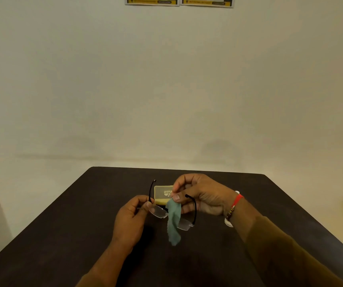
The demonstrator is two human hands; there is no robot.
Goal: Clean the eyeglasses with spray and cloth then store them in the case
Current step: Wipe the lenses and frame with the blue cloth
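Observation:
Rimless eyeglasses (160,211) with black temples are held above the dark table, their arms unfolded and pointing away from me. My left hand (132,216) pinches the left lens corner at the hinge. My right hand (200,194) holds a pale green cloth (173,222) between thumb and fingers near the bridge; the cloth hangs down over the middle of the glasses. A yellow case (162,192) lies on the table behind the glasses, partly hidden by my right hand. No spray bottle is in view.
The dark table (83,235) reaches a pale wall at the back. Its right edge runs diagonally toward me. Two posters (179,1) hang high on the wall. A red band and bracelet sit on my right wrist (233,206).

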